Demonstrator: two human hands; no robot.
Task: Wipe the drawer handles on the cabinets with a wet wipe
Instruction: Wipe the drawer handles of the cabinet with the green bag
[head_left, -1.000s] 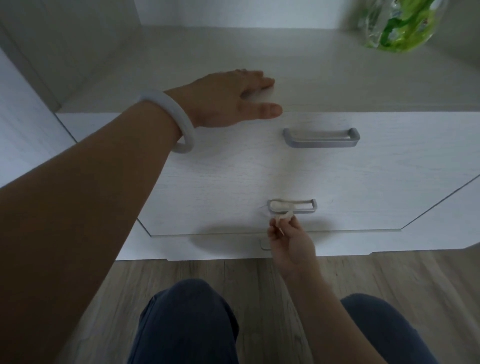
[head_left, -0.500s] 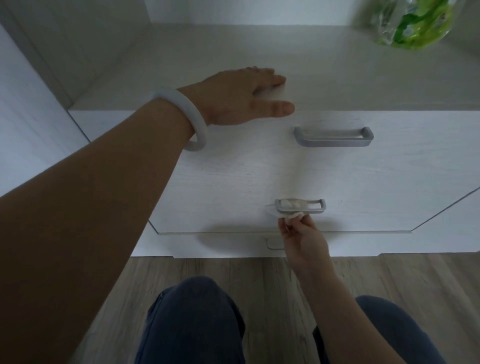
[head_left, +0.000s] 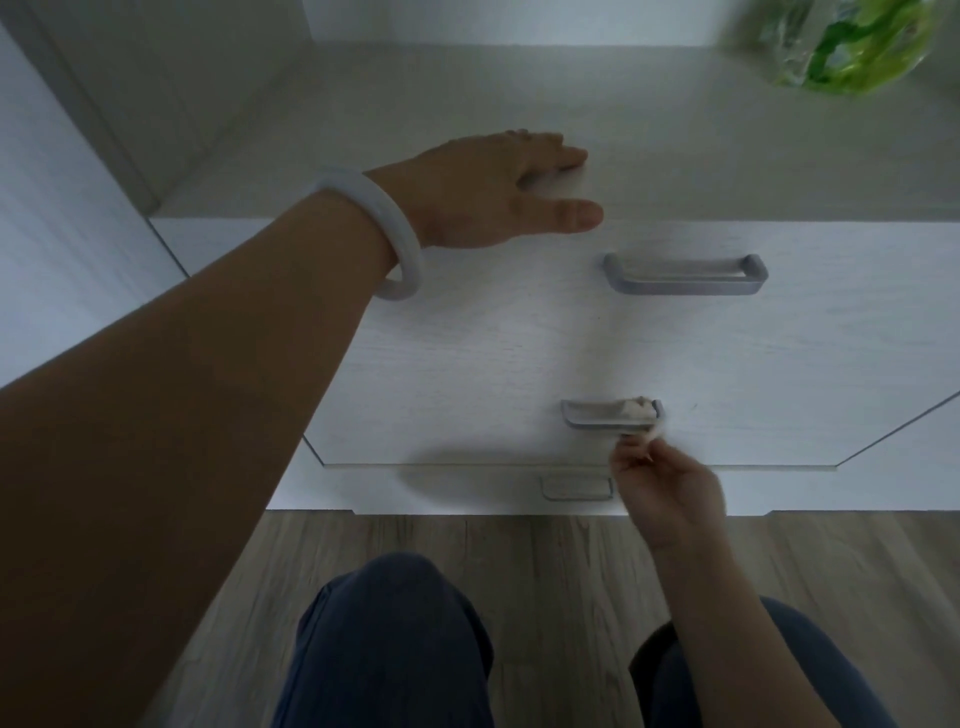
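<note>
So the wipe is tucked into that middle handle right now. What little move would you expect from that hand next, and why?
Probably a short pull of the wet wipe back leftward along the middle handle. The right hand pinches it at the handle's right end, so the rest of the bar lies bare to the left. The left hand rests flat on the cabinet top, bracing.

Three handles: top (head_left: 684, 274), middle (head_left: 597, 417), bottom (head_left: 575, 487); one wipe (head_left: 644, 414); two hands: left (head_left: 498, 189), right (head_left: 670, 486).

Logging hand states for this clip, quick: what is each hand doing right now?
Left hand: open, flat on the cabinet top, holding nothing.
Right hand: closed on the wet wipe, pressing it at the right end of the middle handle.
</note>
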